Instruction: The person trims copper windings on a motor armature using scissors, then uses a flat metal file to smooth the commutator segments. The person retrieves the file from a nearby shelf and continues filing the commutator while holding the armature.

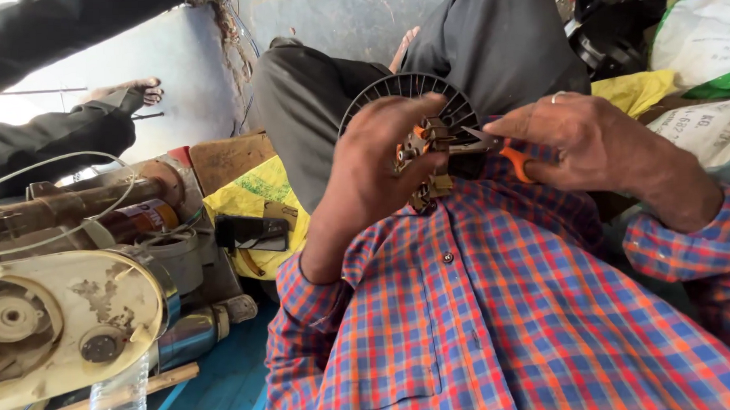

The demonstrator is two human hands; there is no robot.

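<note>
Gripping a small motor assembly [425, 158] with copper-coloured windings, the left hand [376, 168] closes its fingers [410, 114] around its front, holding it against a black finned fan wheel [414, 94] above the lap. The right hand [593, 136] is closed on orange-handled scissors [500, 148], whose blades touch the assembly's right side. Lower left, a clear plastic bottle [117, 404] lies beside a worn cream-coloured machine housing [66, 320]; I cannot tell what the bottle contains.

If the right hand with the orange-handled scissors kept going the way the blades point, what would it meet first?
Most likely the wound part gripped in the left hand: the scissors in the right hand already point leftward at it, tips apparently touching.
</note>
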